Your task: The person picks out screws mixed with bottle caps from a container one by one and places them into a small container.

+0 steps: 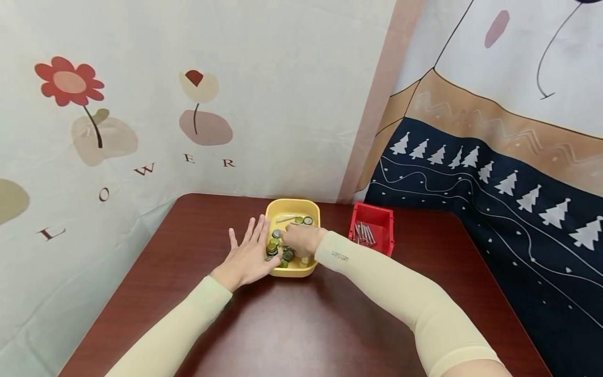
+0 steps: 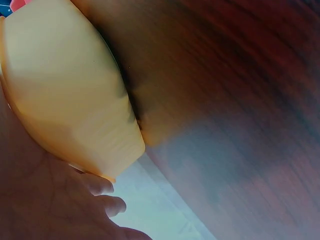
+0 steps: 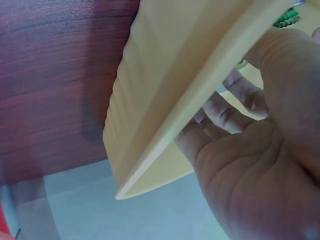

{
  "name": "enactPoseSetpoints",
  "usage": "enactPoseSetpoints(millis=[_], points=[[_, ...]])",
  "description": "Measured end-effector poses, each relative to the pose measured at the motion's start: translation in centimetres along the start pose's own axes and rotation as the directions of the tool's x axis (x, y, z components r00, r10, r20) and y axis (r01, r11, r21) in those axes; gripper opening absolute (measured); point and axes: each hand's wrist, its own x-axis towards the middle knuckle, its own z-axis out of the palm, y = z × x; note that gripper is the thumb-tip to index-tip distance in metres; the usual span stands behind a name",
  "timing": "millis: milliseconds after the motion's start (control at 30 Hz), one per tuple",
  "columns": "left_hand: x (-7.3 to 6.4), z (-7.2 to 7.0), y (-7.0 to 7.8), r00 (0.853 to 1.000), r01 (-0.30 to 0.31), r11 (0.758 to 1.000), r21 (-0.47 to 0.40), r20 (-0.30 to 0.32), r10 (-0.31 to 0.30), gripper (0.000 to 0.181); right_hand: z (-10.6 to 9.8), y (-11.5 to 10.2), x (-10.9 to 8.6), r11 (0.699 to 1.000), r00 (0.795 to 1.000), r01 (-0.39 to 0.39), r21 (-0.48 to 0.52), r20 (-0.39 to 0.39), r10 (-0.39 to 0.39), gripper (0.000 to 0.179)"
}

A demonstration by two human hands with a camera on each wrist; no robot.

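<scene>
A yellow plastic bin (image 1: 294,273) holds several bottle caps (image 1: 273,245), green and silver, and a few nails (image 1: 286,219). My left hand (image 1: 249,259) rests along its left rim with the fingers spread and straight and the thumb over the near-left corner. In the left wrist view, the bin's outer wall (image 2: 70,85) lies close against that palm. My right hand (image 1: 301,238) reaches into the bin over the right rim, fingers bent down among the caps. The right wrist view has a green crimped cap (image 3: 287,19) near the thumb; I cannot tell whether the fingertips hold anything.
A red bin (image 1: 385,222) with several nails (image 1: 365,234) stands right of the yellow bin, beside my right forearm. Both are near the back edge of the dark wooden table (image 1: 292,330). Printed cloth (image 1: 292,104) hangs behind the table and along its right side.
</scene>
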Motion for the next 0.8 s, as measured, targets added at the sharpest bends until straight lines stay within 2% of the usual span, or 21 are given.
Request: enactPoseSetpoints(millis=[67, 200, 233, 300, 333, 433, 533, 700, 767, 800], points=[[0.0, 0.1, 0.0, 1.0, 0.004, 1.0, 0.002, 0.003, -0.004, 0.11, 1.0, 0.4, 1.4, 1.0, 1.0, -0.013, 0.003, 0.01, 0.013, 0.064], [0.0, 0.1, -0.1, 1.0, 0.003, 1.0, -0.002, 0.0, -0.003, 0.11, 6.0, 3.3, 6.7, 1.0, 1.0, 0.002, -0.021, -0.012, -0.002, 0.062], [0.0, 0.2, -0.1, 1.0, 0.002, 1.0, -0.002, -0.003, -0.002, 0.11, 5.8, 3.4, 7.0, 0.999, 1.0, 0.003, -0.046, 0.01, -0.003, 0.062], [0.0, 0.2, -0.1, 1.0, 0.0, 1.0, -0.007, -0.008, 0.0, 0.109, 7.6, 4.4, 8.6, 0.998, 1.0, 0.015, -0.068, -0.002, -0.015, 0.065], [0.1, 0.2, -0.1, 1.0, -0.001, 1.0, -0.007, -0.01, 0.001, 0.109, 7.7, 4.5, 8.8, 0.997, 1.0, 0.008, -0.071, 0.012, -0.008, 0.067], [0.1, 0.2, -0.1, 1.0, -0.005, 1.0, -0.003, -0.012, 0.005, 0.108, 7.8, 4.4, 8.6, 0.998, 1.0, -0.01, -0.061, 0.011, 0.011, 0.066], [0.0, 0.1, -0.1, 1.0, -0.004, 1.0, 0.0, -0.01, 0.004, 0.109, 7.5, 4.0, 8.0, 1.0, 1.0, -0.026, -0.004, -0.013, 0.026, 0.056], [-0.1, 0.0, -0.1, 1.0, 0.0, 1.0, -0.003, -0.003, 0.0, 0.109, 4.2, 2.1, 4.6, 0.999, 0.999, -0.04, 0.028, -0.035, 0.041, 0.041], [0.0, 0.0, 0.0, 1.0, -0.001, 1.0, -0.003, -0.002, 0.001, 0.109, 2.2, 1.3, 2.7, 0.998, 0.998, -0.051, 0.034, -0.02, 0.052, 0.038], [0.0, 0.0, 0.0, 1.0, -0.003, 1.0, -0.003, -0.004, 0.003, 0.109, 2.0, 1.6, 2.5, 0.998, 0.999, -0.04, 0.049, -0.022, 0.041, 0.036]])
